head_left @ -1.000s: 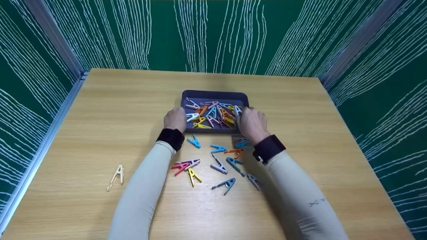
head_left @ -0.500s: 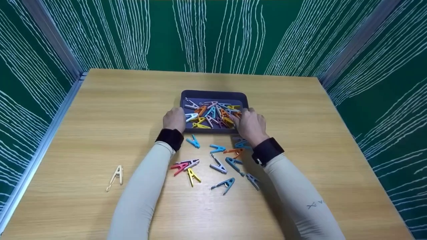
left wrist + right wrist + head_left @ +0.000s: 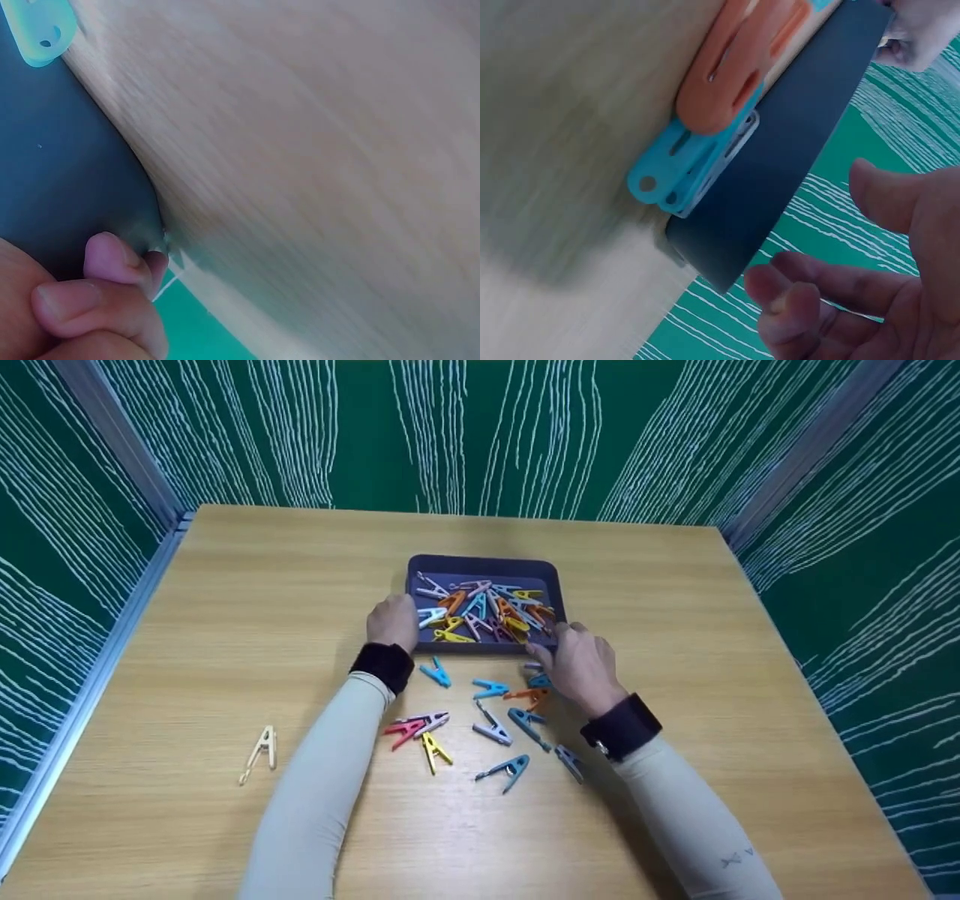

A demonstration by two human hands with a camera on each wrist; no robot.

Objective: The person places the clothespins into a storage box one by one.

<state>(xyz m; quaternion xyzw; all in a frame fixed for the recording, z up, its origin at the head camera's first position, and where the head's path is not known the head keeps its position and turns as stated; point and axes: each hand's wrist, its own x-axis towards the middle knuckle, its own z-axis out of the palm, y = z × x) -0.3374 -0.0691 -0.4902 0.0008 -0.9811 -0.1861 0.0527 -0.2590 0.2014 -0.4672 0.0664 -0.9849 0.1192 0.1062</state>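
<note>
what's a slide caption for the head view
Left hand grips dark rectangular tray of multicoloured plastic clothespins; right hand open beside its near right corner; more clothespins on pale wooden table.

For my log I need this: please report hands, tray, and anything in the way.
Left hand grips tray at left side. Right hand open beside near right corner. Tray holds mixed-colour clips. Loose clips on table, close before tray.
</note>
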